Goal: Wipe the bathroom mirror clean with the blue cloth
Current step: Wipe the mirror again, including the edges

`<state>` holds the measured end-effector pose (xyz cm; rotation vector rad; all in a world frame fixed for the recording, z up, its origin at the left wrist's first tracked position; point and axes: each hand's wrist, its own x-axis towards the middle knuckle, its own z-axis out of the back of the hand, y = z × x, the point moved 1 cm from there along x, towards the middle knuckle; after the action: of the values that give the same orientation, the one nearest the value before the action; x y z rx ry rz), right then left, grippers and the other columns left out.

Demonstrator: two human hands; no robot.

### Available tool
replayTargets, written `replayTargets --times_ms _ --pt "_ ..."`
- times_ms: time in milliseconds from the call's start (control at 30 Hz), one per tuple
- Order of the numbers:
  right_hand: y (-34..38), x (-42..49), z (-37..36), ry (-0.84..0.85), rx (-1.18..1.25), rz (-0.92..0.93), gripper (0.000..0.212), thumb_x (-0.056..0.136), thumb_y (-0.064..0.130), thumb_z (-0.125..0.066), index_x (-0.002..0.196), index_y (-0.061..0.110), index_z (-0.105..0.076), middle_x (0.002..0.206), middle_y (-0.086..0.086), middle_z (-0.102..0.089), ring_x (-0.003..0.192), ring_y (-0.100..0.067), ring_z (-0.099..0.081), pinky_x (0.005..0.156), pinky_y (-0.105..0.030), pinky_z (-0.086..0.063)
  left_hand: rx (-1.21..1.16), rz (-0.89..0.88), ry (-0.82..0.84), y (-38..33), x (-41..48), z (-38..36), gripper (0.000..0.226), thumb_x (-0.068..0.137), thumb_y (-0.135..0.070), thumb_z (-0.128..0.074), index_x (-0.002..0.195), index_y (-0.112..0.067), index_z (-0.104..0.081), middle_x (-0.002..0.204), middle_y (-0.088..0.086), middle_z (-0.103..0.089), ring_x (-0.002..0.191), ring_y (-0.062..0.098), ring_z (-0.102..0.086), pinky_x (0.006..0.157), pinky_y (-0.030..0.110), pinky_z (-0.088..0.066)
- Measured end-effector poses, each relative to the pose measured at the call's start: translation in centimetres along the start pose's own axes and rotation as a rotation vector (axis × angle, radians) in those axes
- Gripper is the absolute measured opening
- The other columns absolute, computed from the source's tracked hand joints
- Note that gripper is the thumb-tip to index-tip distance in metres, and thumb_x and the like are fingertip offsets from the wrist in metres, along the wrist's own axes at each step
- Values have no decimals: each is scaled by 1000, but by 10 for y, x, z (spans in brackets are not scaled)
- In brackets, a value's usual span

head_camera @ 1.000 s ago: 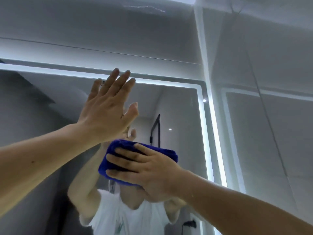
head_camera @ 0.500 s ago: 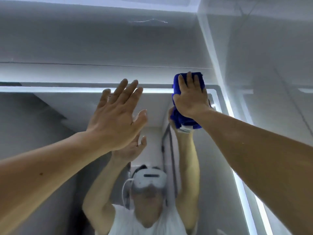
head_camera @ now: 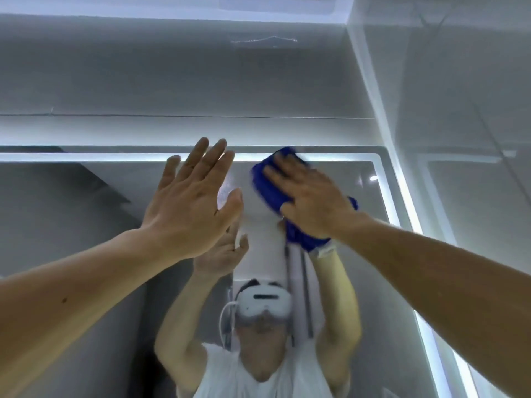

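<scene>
Head | blue cloth (head_camera: pixel 268 189) bunched under right hand (head_camera: pixel 313 208), fingers flat | left hand (head_camera: pixel 192 205) fingers straight

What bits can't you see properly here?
Head view only:
- blue cloth: mostly under the right hand, and blurred.
- mirror: bottom and left cut off by the picture's edges; arms cover more.
- Whether the left hand touches the glass: its back hides that.

The cloth (head_camera: pixel 270 193) is deep blue, the light strip (head_camera: pixel 86 157) white, the wall (head_camera: pixel 172 81) plain pale grey
</scene>
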<state>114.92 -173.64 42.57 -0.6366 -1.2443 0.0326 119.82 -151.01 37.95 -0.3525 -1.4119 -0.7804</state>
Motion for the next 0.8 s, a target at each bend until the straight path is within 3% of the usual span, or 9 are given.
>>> replayTargets --times_ms 100,167,233,333,400,500,600,667,800 --pt "-14 33 11 -29 121 -538 67 96 29 -35 156 20 -7 165 -3 1 151 -23 3 119 -46 -10 10 -9 21 12 -12 0 74 88 -60 -3 156 -31 6 159 -20 20 141 -3 29 121 36 11" --pt "15 52 9 -37 143 -548 68 95 28 -33 156 17 -6 165 -4 1 151 -23 4 118 -47 -6 32 -22 35 18 -18 1 75 87 -62 1 155 -32 8 159 -20 20 141 -3 29 122 37 11" --pt "60 53 0 -82 106 -339 65 96 27 -33 156 17 -10 165 -3 -4 151 -23 1 119 -44 -4 30 -28 36 22 -20 3 79 84 -63 4 155 -31 6 160 -19 18 143 -1 27 121 36 11" --pt "103 16 -14 -5 65 -28 62 102 39 -24 158 24 0 165 4 9 150 -16 15 122 -46 -1 -7 -25 38 19 -24 1 76 88 -59 -3 157 -28 1 161 -16 14 145 1 23 122 38 8" --pt "107 -17 -17 29 3 185 63 99 41 -21 158 25 -6 165 3 1 151 -17 10 122 -46 -3 -20 -22 43 13 -30 -3 74 89 -57 -4 157 -28 1 162 -15 13 146 2 23 122 39 7" --pt "97 -67 -20 109 -85 535 66 93 39 -32 156 24 -18 164 0 -13 152 -20 0 122 -44 -3 -31 -37 47 6 -41 -8 75 88 -57 0 157 -28 6 162 -14 17 145 2 25 122 40 6" --pt "56 -90 -15 194 -166 763 69 95 34 -49 157 28 -18 165 4 -7 152 -15 4 123 -40 -1 -66 -26 58 4 -50 -11 71 91 -53 -5 157 -27 5 162 -15 18 144 1 25 122 41 6" --pt "16 -75 -7 165 -152 568 70 95 29 -49 156 31 -15 164 7 -2 151 -13 4 123 -39 -1 -64 -26 55 5 -55 -13 70 92 -53 -6 157 -28 4 161 -15 19 144 1 26 122 40 7" --pt "-4 -30 -2 13 29 -274 67 96 29 -36 157 30 -8 165 3 4 151 -17 5 121 -48 -11 -58 -14 61 3 -62 -19 69 93 -53 -7 157 -27 3 162 -14 18 144 1 27 122 39 10"
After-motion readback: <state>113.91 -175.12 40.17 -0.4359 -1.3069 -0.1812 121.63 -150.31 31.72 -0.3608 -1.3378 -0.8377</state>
